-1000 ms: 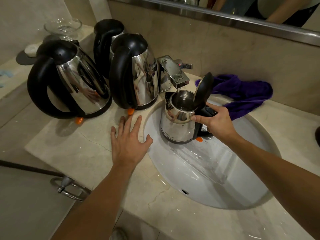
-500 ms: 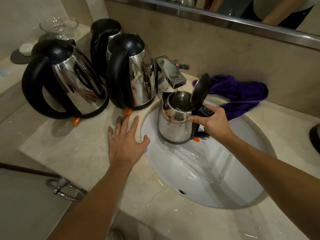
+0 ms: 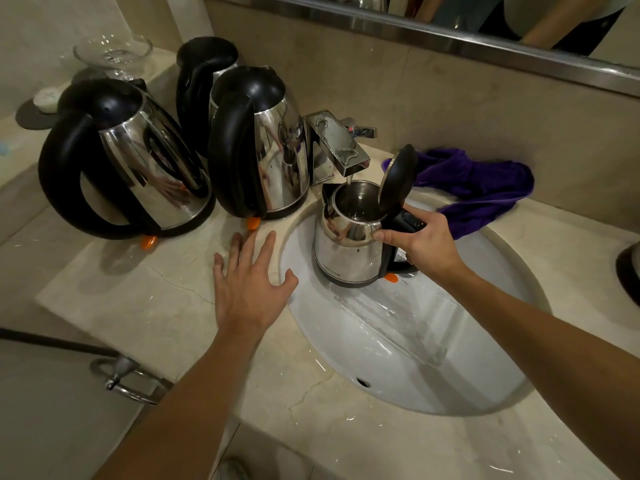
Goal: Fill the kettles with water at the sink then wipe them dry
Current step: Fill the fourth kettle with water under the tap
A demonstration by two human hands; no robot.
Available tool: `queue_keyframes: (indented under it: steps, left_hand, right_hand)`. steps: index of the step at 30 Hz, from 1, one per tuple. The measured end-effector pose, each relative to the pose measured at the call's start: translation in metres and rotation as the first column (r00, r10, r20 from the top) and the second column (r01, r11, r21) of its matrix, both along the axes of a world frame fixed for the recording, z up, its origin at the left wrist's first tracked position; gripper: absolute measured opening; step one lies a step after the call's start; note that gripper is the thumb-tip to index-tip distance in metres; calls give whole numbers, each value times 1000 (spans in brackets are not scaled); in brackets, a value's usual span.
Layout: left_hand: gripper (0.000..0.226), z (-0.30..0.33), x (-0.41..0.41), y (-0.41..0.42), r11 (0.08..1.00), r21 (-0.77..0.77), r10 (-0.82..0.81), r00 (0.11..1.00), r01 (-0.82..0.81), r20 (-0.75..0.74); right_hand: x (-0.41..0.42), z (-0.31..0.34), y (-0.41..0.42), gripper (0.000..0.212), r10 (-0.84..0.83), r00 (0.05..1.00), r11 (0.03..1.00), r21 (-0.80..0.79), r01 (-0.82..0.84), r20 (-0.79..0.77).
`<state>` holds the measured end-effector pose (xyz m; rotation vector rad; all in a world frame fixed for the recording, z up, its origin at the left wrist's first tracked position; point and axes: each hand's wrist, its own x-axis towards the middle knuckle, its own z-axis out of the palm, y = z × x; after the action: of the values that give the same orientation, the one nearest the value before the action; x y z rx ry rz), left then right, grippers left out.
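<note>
Resting flat on the marble surface at the sink rim, the left hand lies with fingers spread, grasping nothing. Beyond it, the right hand has its grip wrapped round the black handle of the small kettle, whose steel body sits left of the fingers, over the basin, lid tipped up. Water runs into it from the tap. Farther left stand three larger kettles; a purple cloth lies behind.
</note>
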<state>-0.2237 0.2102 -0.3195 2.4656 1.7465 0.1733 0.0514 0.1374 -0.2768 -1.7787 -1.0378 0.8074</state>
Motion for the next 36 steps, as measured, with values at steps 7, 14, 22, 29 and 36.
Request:
queue_keyframes:
  steps: [7, 14, 22, 29, 36]
  left_hand:
    - [78, -2, 0, 0, 1000, 22, -2, 1000, 2, 14]
    - [78, -3, 0, 0, 1000, 17, 7, 1000, -7, 20]
    - [78, -3, 0, 0, 1000, 17, 4, 1000, -5, 10]
    - [77, -3, 0, 0, 1000, 16, 1, 1000, -1, 10]
    - [77, -3, -1, 0, 1000, 21, 1, 1000, -2, 23]
  right_hand:
    - [-1, 0, 0, 77, -5, 1000, 1000, -7, 5, -17]
    - [-1, 0, 1, 83, -8, 1000, 1000, 0, 8, -16]
    - [1, -2, 1, 78, -10, 1000, 1000, -6, 10, -28]
    - [0, -1, 0, 83, -11, 1000, 1000, 0, 11, -22]
    - [-1, 0, 0, 82, -14, 999, 1000, -8, 14, -35]
